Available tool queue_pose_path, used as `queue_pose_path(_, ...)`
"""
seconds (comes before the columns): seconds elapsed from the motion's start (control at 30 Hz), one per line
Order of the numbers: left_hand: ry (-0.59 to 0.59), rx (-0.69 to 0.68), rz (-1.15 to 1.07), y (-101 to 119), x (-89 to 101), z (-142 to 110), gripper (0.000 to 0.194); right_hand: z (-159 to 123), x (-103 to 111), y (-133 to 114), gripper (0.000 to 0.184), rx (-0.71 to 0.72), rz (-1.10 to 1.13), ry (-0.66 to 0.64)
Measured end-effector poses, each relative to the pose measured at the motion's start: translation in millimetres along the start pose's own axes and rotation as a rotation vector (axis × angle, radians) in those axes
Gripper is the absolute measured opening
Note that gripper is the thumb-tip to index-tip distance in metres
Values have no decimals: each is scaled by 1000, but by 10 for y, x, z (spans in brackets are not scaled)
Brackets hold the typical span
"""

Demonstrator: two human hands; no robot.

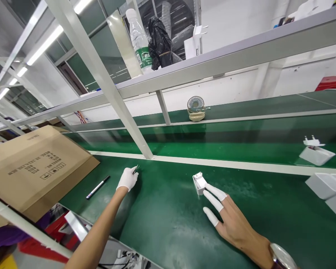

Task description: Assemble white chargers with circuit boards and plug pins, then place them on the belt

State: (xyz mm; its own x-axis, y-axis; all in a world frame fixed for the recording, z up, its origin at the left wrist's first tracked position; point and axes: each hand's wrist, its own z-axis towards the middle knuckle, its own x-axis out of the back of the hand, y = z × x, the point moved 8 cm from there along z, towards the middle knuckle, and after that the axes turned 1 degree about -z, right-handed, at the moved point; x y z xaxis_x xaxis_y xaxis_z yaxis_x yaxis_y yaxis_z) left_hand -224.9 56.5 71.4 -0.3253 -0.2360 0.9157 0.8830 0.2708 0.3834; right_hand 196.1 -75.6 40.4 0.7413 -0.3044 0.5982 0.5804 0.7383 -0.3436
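My left hand [127, 178], in a white glove, is closed on a small dark tool [136, 169] that pokes out past the fingers, resting on the green table [168, 224]. My right hand [226, 216] lies flat with fingers spread, white finger cots on three fingertips. Its index fingertip touches a small white plug adapter [199, 183] standing on the table. A watch [282, 257] sits on my right wrist.
A black marker pen [98, 186] lies left of my left hand. A large cardboard box [36, 168] fills the left. White trays [327, 186] and a charger [315, 149] sit at right. A small desk fan [196, 109] stands behind the conveyor belt. A bottle [138, 41] stands on the shelf.
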Motion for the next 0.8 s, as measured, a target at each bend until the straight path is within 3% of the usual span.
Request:
queue_pose_path(0.13,-62,-21,26,-124,-161,31,44,-34,-42,66,67,-44,-35,-16)
queue_pose_path(0.23,-77,-52,37,-145,-231,64,39,-48,-59,88,66,-57,-27,-30)
queue_pose_path(0.4,-67,-96,102,-144,-231,116,26,-33,-57,74,64,-45,-9,-37)
queue_pose_path(0.63,-58,-67,187,-235,-220,73,45,-55,-61,76,64,-65,0,-60)
queue_pose_path(0.8,-106,-108,227,-280,-294,71,32,-76,-56,86,64,-68,-4,-46)
